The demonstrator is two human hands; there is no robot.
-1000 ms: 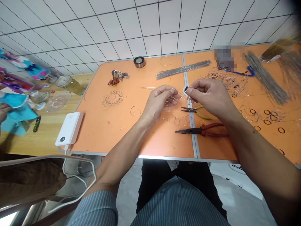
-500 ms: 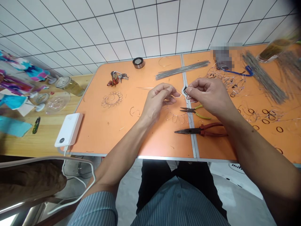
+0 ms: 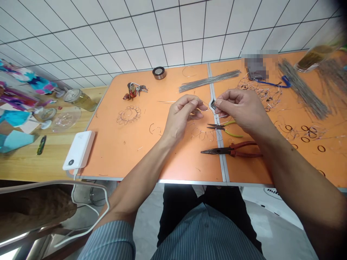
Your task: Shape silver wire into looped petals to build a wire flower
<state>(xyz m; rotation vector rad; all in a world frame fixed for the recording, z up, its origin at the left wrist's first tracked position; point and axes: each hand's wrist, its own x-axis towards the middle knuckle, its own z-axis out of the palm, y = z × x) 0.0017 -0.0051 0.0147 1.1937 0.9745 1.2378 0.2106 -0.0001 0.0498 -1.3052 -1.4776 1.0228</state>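
Thin silvery wire spans the small gap between my two hands above the table's metal seam. My left hand pinches one part of it between thumb and forefinger. On the other side my right hand is closed, thumb against forefinger, on the wire too; its exact shape there is hard to make out. Below them lie small yellow-handled pliers and larger red-handled long-nose pliers. A looped wire piece rests beneath my left hand. Further left is a flower-shaped wire ring.
Bundles of straight wire lie at the back, another bundle at right near tangled wire and several dark rings. A tape roll, keys and a white power bank with a cable are on the left.
Both hands keep nearly the same place and grip. The wire between the fingers has shifted slightly and shows less plainly now.
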